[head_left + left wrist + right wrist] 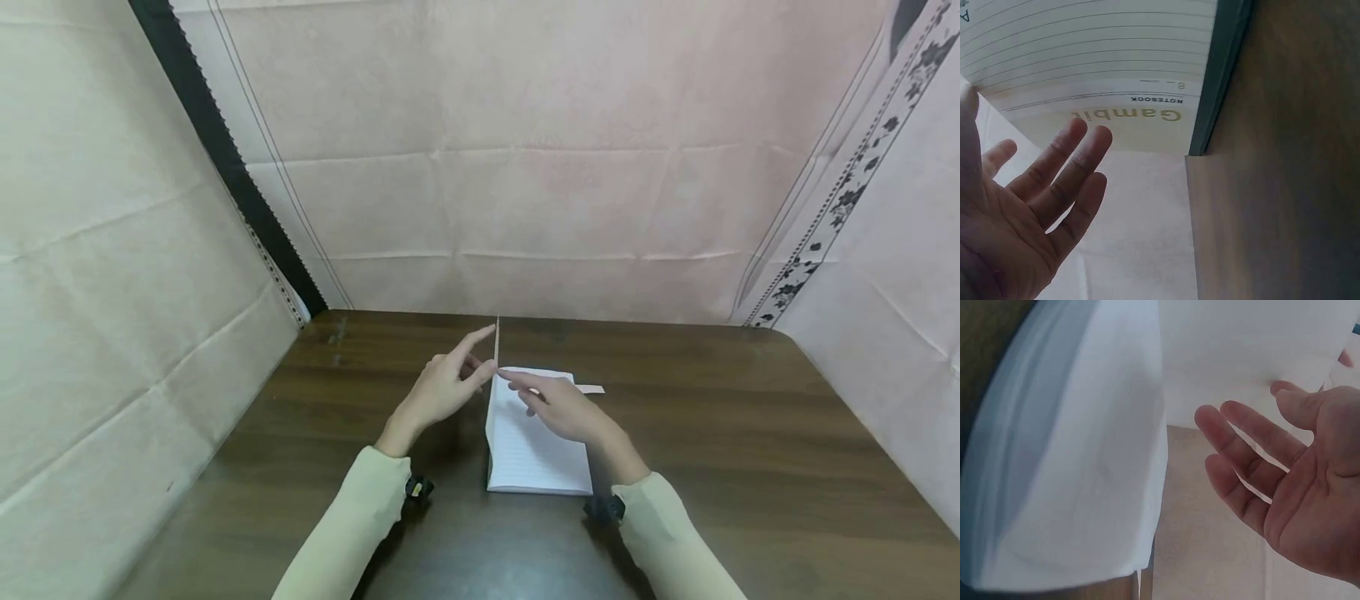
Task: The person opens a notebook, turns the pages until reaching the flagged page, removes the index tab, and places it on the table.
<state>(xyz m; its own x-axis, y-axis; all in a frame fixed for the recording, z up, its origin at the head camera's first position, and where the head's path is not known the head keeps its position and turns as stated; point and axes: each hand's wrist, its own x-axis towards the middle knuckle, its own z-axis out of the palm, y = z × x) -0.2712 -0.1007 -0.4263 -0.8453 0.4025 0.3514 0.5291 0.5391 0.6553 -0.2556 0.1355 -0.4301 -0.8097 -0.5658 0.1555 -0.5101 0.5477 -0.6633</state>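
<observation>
The left hand point(442, 390) is spread, its index finger reaching along a raised page point(1091, 47) that stands nearly upright just to the right of its fingertips, the thumb near the page's lower part; the other three fingers are apart and slightly bent. Whether the thumb and index finger pinch the page or only touch it, I cannot tell. The right hand point(561, 407) is also loosely spread, palm turned toward its wrist camera, its index finger stretched toward the left hand and touching the page, the thumb and other fingers loose. Beneath the right hand lies the notebook point(540, 471), open on the counter point(720, 450), and a pale strip point(591, 389) juts out beyond its far right side, partly hidden by the notebook. In the head view the raised page is nearly edge-on, a thin line. From the left wrist its "Gambit" and "NOTEBOOK" print reads upside down, and the hand is cut off at the left edge. From the right wrist, the sheets look washed out, with ruling hard to make out.
</observation>
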